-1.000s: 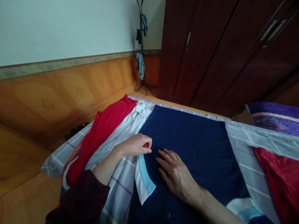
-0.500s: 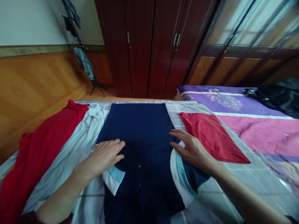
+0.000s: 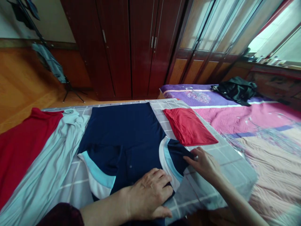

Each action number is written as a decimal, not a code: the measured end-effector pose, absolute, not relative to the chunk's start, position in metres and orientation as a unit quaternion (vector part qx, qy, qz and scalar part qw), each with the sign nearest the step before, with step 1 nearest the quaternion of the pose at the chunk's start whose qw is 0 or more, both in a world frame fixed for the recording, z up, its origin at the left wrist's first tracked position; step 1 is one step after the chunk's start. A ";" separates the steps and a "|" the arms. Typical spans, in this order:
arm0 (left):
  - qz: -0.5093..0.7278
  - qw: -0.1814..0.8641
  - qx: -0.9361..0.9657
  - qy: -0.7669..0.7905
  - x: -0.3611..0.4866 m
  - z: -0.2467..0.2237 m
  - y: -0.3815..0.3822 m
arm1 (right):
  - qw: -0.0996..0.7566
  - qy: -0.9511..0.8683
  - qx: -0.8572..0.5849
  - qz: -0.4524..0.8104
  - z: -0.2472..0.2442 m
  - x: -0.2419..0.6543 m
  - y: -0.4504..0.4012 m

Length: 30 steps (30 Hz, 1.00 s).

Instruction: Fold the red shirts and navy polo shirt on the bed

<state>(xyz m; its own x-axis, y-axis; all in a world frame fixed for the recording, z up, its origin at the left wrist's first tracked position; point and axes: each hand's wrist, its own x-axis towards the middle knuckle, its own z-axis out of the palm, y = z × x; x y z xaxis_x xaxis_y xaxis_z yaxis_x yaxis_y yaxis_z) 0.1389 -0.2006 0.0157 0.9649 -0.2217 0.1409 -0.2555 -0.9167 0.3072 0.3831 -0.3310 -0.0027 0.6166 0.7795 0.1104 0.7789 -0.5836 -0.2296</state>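
Note:
A dark navy shirt (image 3: 122,124) with white and light-blue sleeve bands lies spread on a grey checked cloth. Across its lower part rests my left hand (image 3: 152,191), palm down, fingers loosely spread. My right hand (image 3: 202,161) pinches the edge of the shirt's right sleeve (image 3: 176,153), thumb and forefinger together. The left sleeve (image 3: 100,179) lies folded inward over the shirt. A folded red garment (image 3: 190,125) is just beyond my right hand. Pale blue-green (image 3: 63,141) and red (image 3: 21,147) garments lie along the left.
Behind the checked surface (image 3: 225,169) stands a dark red wardrobe (image 3: 141,62). At the right is a bed (image 3: 265,122) with a purple and pink cover and a black garment (image 3: 237,89). A coat stand (image 3: 68,84) is at the back left.
The view has turned right. My left hand has moved across the shirt toward its lower right. My right hand has gone to the right sleeve and taken its edge; the sleeve is spread outward.

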 end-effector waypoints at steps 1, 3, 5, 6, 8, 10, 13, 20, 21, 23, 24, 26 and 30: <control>0.058 0.167 0.977 -0.119 0.138 0.013 -0.200 | 0.129 -0.444 -0.887 0.003 -0.002 0.383 -0.328; 0.069 0.176 0.975 -0.114 0.136 0.010 -0.198 | 0.171 -0.426 -0.888 0.041 -0.001 0.383 -0.324; 0.076 0.177 0.975 -0.115 0.134 0.006 -0.197 | 0.272 -0.376 -0.877 0.129 0.003 0.382 -0.322; 0.080 0.173 0.975 -0.118 0.135 0.005 -0.196 | 0.329 -0.346 -0.860 0.182 0.005 0.381 -0.321; 0.091 0.159 0.975 -0.126 0.136 0.002 -0.196 | 0.424 -0.296 -0.814 0.265 0.013 0.375 -0.316; 0.106 0.145 0.975 -0.134 0.138 0.000 -0.195 | 0.473 -0.274 -0.787 0.287 0.021 0.363 -0.307; 0.125 0.134 0.970 -0.157 0.138 -0.002 -0.197 | 0.493 -0.304 -0.766 0.279 0.033 0.333 -0.284; 0.204 0.117 0.956 -0.178 0.130 0.005 -0.199 | 0.412 -0.489 -0.697 0.325 0.042 0.290 -0.230; 0.215 0.118 0.956 -0.164 0.130 0.008 -0.196 | 0.399 -0.509 -0.716 0.263 0.041 0.298 -0.225; 0.231 0.124 0.960 -0.102 0.130 0.012 -0.186 | 0.365 -0.521 -0.763 0.114 0.034 0.323 -0.218; 0.237 0.132 0.961 -0.056 0.131 0.013 -0.180 | 0.350 -0.517 -0.778 0.063 0.030 0.336 -0.215; 0.245 0.154 0.956 0.036 0.134 0.014 -0.166 | 0.330 -0.517 -0.789 0.012 0.018 0.359 -0.211; 0.241 0.189 0.945 0.115 0.138 0.008 -0.145 | 0.311 -0.561 -0.767 0.004 -0.007 0.376 -0.211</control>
